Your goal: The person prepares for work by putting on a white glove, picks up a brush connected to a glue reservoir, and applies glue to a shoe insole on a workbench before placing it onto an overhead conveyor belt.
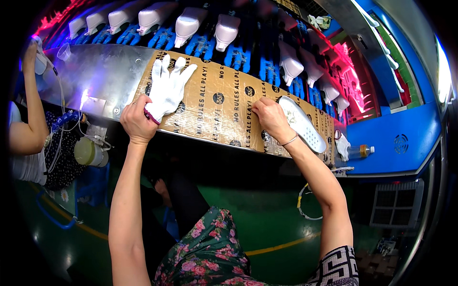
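A white knit glove (168, 90) with a purple cuff lies flat, fingers pointing away, on the cardboard sheet (205, 107) that covers the bench edge. My left hand (137, 118) is closed on the cuff. Farther right, my right hand (272, 117) hovers at or just above the cardboard with fingertips pressed together; whether anything is pinched in them cannot be made out. Beside that hand rests a white shoe sole (311, 133) with small holes near one end and pale bits on its surface, partly hidden by my wrist.
Behind the bench runs a row of white shoe lasts (187, 26) on blue clamps (200, 45). At right, a bottle (360, 151) and another glove (341, 144) lie by a blue machine housing (400, 143). A co-worker's arm (31, 109) shows at far left, near a yellowish jar (88, 151).
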Demonstrator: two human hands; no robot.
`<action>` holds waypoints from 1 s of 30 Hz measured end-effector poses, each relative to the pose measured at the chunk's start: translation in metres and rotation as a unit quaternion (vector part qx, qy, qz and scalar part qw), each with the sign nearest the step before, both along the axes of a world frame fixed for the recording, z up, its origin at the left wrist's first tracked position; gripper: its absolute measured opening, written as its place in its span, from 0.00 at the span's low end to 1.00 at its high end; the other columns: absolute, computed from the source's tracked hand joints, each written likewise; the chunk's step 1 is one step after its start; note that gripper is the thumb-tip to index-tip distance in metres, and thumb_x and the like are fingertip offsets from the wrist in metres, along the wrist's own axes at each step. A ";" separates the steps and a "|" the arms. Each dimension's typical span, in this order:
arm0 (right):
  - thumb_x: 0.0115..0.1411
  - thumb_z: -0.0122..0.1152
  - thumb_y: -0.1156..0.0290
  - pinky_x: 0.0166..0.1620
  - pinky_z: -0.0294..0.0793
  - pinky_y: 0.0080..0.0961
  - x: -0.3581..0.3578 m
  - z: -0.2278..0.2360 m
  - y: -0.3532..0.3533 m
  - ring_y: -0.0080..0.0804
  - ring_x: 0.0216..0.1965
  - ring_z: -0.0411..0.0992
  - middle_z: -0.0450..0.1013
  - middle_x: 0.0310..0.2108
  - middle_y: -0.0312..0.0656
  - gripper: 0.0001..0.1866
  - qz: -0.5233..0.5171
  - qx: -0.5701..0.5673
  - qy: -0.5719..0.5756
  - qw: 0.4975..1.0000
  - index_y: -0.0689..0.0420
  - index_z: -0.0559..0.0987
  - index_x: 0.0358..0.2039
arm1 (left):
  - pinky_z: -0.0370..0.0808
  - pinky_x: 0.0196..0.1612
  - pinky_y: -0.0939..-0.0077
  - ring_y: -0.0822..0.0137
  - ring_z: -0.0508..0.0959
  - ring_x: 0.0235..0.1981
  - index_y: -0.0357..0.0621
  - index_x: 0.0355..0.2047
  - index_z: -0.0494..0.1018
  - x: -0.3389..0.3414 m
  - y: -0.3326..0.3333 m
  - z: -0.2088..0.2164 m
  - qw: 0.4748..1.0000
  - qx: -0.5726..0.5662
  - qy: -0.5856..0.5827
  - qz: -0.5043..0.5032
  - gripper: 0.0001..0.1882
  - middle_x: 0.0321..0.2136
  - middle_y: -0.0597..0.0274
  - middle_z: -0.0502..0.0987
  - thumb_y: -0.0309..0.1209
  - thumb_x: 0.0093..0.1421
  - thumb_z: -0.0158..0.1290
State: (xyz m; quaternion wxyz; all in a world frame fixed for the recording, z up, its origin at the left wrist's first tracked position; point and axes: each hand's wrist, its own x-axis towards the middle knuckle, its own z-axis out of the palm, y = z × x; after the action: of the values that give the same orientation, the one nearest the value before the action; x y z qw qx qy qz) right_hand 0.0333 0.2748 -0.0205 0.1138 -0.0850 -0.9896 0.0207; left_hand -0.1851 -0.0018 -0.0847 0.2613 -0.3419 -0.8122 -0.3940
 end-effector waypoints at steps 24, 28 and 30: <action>0.50 0.55 0.77 0.34 0.72 0.36 0.000 -0.001 0.000 0.44 0.31 0.71 0.70 0.26 0.45 0.02 0.009 -0.014 0.014 1.000 0.61 0.74 0.25 | 0.66 0.27 0.63 0.54 0.73 0.22 0.49 0.24 0.68 0.000 -0.001 0.003 1.000 0.003 0.006 -0.003 0.12 0.17 0.58 0.70 0.40 0.47 0.58; 0.50 0.51 0.79 0.35 0.72 0.36 0.000 -0.007 0.000 0.44 0.32 0.70 0.69 0.26 0.46 0.03 0.005 0.001 0.026 1.000 0.60 0.73 0.26 | 0.66 0.27 0.63 0.54 0.73 0.22 0.49 0.24 0.68 0.001 -0.001 0.002 1.000 0.002 0.008 0.001 0.12 0.17 0.58 0.71 0.40 0.47 0.57; 0.50 0.51 0.80 0.35 0.72 0.36 0.000 -0.010 0.000 0.44 0.32 0.70 0.69 0.27 0.46 0.02 0.011 0.012 0.038 0.999 0.61 0.73 0.26 | 0.67 0.27 0.63 0.54 0.73 0.22 0.49 0.24 0.68 0.000 0.000 0.002 1.000 0.002 0.008 -0.002 0.12 0.17 0.58 0.71 0.40 0.47 0.57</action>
State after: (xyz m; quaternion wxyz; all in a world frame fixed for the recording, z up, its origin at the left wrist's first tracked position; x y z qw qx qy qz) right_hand 0.0335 0.2747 -0.0301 0.1518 -0.0722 -0.9857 0.0131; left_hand -0.1848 -0.0019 -0.0828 0.2678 -0.3458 -0.8087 -0.3935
